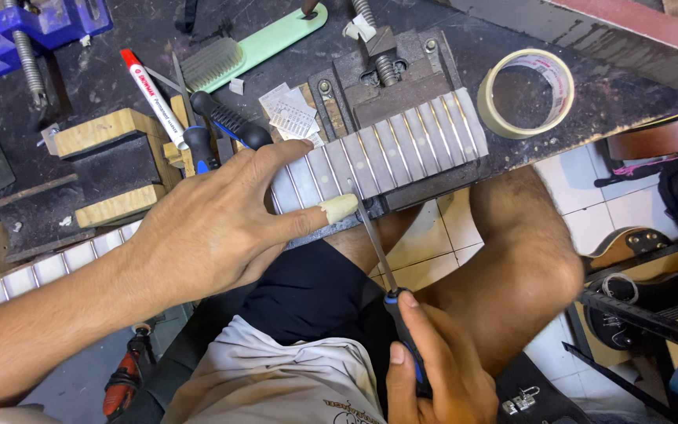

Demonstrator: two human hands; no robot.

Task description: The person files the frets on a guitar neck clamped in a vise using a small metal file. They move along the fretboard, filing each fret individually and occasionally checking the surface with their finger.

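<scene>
The guitar fretboard [378, 153], masked between its frets, is clamped in the bench vise [390, 71]. The left hand [213, 228] lies on it, fingers extended, the taped fingertip guiding the file [374, 243]; the right hand [433, 369] grips the file's handle. Judging by the file's mid-board position, fret dressing appears partly done.

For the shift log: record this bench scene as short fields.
left hand: flat on the taped fretboard, one taped fingertip beside the file
right hand: grips the blue-handled file, its tip at the fretboard's near edge
fretboard: clamped in the grey vise
nearby: tape roll, red-capped marker, green brush
</scene>
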